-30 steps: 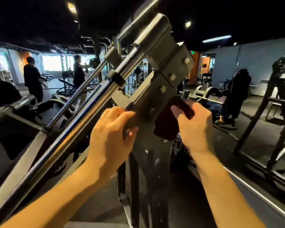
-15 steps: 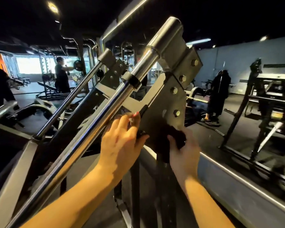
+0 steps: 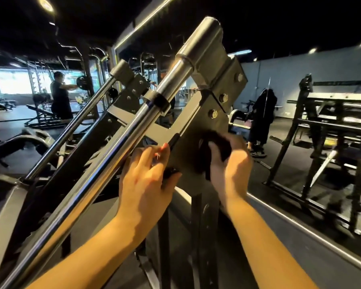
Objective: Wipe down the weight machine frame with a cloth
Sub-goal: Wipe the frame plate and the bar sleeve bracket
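In a dark gym, the right hand (image 3: 229, 163) is pressing a cloth (image 3: 215, 147) on the frame (image 3: 188, 130). The frame is running up and right from it, and the left hand (image 3: 146, 174) is gripping the frame's left edge.

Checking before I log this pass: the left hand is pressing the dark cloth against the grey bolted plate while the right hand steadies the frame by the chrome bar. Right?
Not quite: the hands are swapped. The head view shows the right hand holding the dark cloth against the grey bolted plate, while the left hand steadies the frame beside the chrome bar.
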`<state>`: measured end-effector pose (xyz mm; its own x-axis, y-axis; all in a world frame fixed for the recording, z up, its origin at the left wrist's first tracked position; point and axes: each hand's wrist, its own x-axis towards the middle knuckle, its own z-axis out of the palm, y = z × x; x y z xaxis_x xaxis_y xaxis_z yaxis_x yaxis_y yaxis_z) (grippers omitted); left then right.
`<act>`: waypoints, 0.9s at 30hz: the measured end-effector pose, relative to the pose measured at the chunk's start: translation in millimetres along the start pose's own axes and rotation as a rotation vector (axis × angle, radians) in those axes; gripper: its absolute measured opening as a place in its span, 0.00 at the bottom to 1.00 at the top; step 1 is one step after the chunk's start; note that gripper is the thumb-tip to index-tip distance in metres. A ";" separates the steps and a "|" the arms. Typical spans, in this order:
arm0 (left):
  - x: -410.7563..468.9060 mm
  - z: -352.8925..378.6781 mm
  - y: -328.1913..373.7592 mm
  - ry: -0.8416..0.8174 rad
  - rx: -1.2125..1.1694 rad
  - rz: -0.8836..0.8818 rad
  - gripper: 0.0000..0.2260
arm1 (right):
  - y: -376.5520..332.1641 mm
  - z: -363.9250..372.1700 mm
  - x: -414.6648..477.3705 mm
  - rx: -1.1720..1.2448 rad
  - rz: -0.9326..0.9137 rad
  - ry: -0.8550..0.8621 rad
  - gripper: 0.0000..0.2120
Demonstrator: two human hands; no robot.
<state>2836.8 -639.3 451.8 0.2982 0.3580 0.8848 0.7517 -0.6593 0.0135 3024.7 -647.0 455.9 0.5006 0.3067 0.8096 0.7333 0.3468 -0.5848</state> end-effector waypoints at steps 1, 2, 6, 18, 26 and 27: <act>-0.4 -0.5 -0.5 0.005 -0.001 0.002 0.26 | -8.2 4.3 11.7 0.059 0.008 0.037 0.14; -0.6 -0.7 -1.4 0.008 -0.003 0.005 0.26 | -13.0 9.5 11.0 0.110 0.012 0.056 0.14; -1.7 2.2 -5.3 0.007 -0.018 0.012 0.26 | -6.0 2.0 -59.1 0.070 -0.135 -0.118 0.13; -2.0 5.1 -6.4 0.022 -0.081 0.006 0.27 | 9.2 1.6 -46.1 0.083 -0.339 -0.205 0.14; -3.0 4.7 -5.6 0.017 -0.093 -0.012 0.26 | -4.9 18.6 -34.9 0.112 -0.235 -0.056 0.13; -3.6 4.9 -5.9 0.019 -0.096 -0.013 0.26 | 0.5 15.5 -36.5 0.130 -0.301 -0.117 0.13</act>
<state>2834.2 -633.4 446.3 0.2766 0.3549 0.8931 0.6955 -0.7152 0.0689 2999.6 -644.3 425.3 0.2091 0.2706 0.9397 0.7714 0.5450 -0.3286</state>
